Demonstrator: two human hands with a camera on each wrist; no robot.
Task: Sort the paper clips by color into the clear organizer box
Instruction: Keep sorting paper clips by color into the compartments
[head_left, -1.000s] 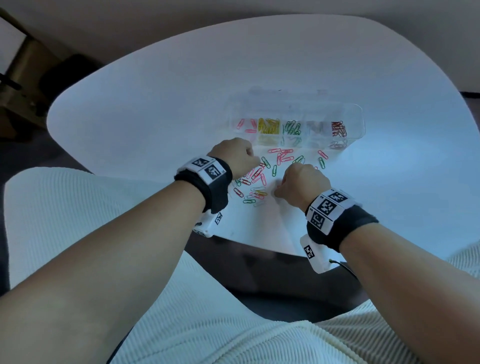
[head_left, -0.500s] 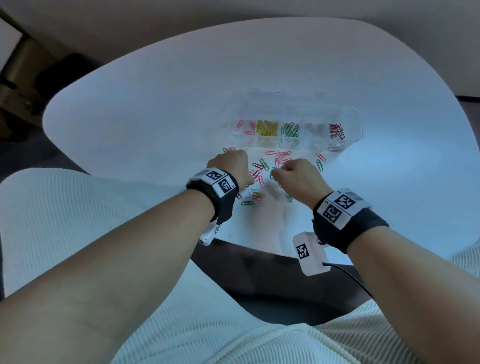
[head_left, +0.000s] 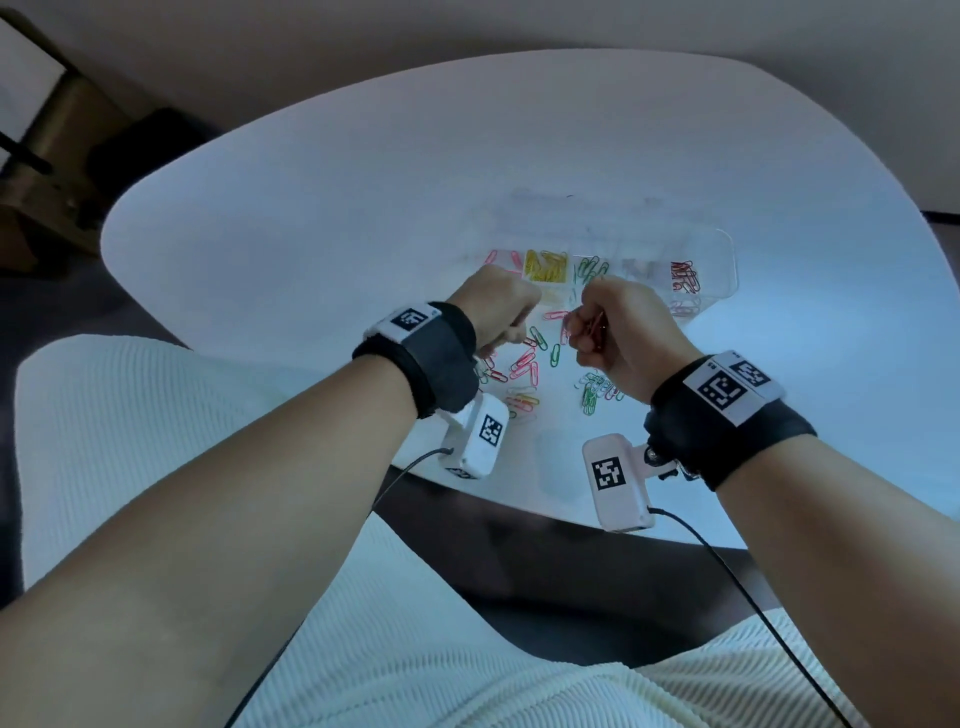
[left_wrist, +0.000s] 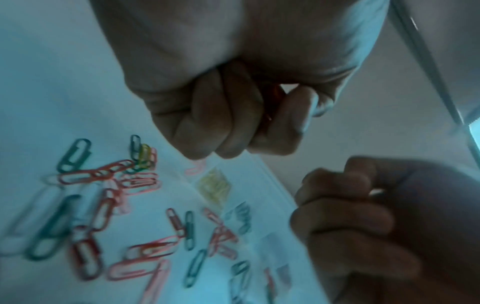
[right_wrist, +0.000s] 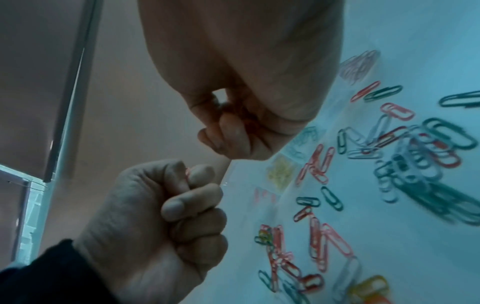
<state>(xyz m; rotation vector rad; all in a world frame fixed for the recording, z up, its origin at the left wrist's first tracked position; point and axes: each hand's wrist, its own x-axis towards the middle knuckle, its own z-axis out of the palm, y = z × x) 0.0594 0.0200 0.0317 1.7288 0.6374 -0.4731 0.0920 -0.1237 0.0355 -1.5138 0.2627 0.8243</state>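
Observation:
The clear organizer box (head_left: 726, 260) lies on the white table (head_left: 363, 208), holding pink, yellow (head_left: 545, 266), green and red (head_left: 684, 275) clips in separate compartments. Loose mixed clips (head_left: 524, 364) are scattered in front of it, with a green bunch (head_left: 591, 396) by my right wrist. Both hands hover above the loose clips, just short of the box. My left hand (head_left: 511, 332) is curled, pinching a red clip (left_wrist: 273, 96) between thumb and fingers. My right hand (head_left: 587, 332) is fisted round a few red clips (head_left: 595, 327), which also show in the right wrist view (right_wrist: 244, 118).
The table's near edge (head_left: 519, 499) runs just under my wrists, with my lap in white cloth below it. A dark wooden piece of furniture (head_left: 57, 156) stands off the table's far left. Bare tabletop spreads left of and behind the box.
Both hands have lifted off the clip pile and moved toward the box. The right hand has turned palm inward, so red clips now show in its fist.

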